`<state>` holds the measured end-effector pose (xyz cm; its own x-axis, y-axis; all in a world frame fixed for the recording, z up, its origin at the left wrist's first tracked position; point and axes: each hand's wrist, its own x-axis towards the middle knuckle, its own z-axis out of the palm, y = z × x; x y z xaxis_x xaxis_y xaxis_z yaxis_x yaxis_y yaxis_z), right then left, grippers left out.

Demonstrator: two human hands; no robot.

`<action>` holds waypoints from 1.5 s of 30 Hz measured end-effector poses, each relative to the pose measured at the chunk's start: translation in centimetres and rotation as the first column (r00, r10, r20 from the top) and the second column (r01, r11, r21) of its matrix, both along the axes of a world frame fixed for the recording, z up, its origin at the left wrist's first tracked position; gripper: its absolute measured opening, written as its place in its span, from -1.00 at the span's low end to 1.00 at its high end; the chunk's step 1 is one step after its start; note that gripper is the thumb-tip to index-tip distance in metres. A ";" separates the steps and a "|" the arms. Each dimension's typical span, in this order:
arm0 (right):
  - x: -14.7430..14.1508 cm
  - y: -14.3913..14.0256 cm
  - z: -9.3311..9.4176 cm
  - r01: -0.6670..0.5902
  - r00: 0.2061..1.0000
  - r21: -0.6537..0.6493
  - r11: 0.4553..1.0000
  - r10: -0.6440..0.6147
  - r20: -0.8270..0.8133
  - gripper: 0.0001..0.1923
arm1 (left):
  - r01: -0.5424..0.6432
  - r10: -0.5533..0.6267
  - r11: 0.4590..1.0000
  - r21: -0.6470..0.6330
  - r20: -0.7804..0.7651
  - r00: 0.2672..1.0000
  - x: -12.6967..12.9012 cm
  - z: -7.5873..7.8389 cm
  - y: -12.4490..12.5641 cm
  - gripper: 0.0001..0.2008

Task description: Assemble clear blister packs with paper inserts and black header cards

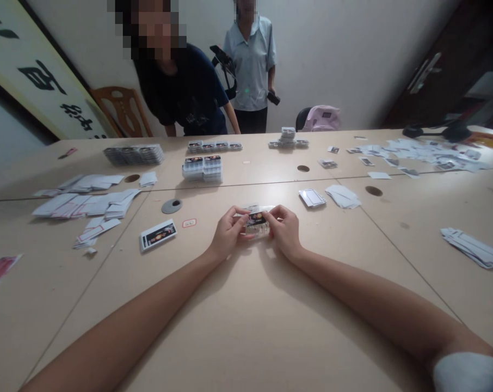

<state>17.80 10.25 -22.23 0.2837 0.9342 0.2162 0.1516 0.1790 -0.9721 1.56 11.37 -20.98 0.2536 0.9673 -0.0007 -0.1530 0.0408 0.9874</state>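
Note:
Both my hands grip a small clear plastic box with a black printed label on its top, just above the table. The fingers of my left hand close round its left side, thumb on top. On the opposite side, my right hand pinches the box with its thumb near the label. To the left lies a stack of black-printed cards, with a small red-bordered sticker beside it. Beyond my right hand are a white card stack and loose white papers.
Stacked clear boxes stand ahead, with more boxes behind at left. White paper piles lie left, scattered papers far right. A grey cable-hole cover sits in the table. Two people stand across it.

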 end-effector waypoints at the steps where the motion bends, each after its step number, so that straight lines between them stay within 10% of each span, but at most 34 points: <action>1: 0.0 0.0 0.0 0.004 1.000 -0.004 1.000 -0.004 0.003 -0.69 | -0.001 0.001 1.000 -0.001 0.000 1.000 0.0 0.0 0.0 -0.50; 22: 0.2 0.5 -0.2 -0.110 0.957 0.013 0.994 0.110 -0.269 -0.65 | -0.030 0.030 1.000 -0.006 0.001 1.000 -0.3 0.1 0.2 -0.53; 45: 0.3 0.1 0.3 -0.186 0.972 -0.038 0.982 0.178 -0.153 -0.74 | -0.059 0.061 0.997 -0.050 0.037 0.997 -0.8 -0.1 0.9 -0.47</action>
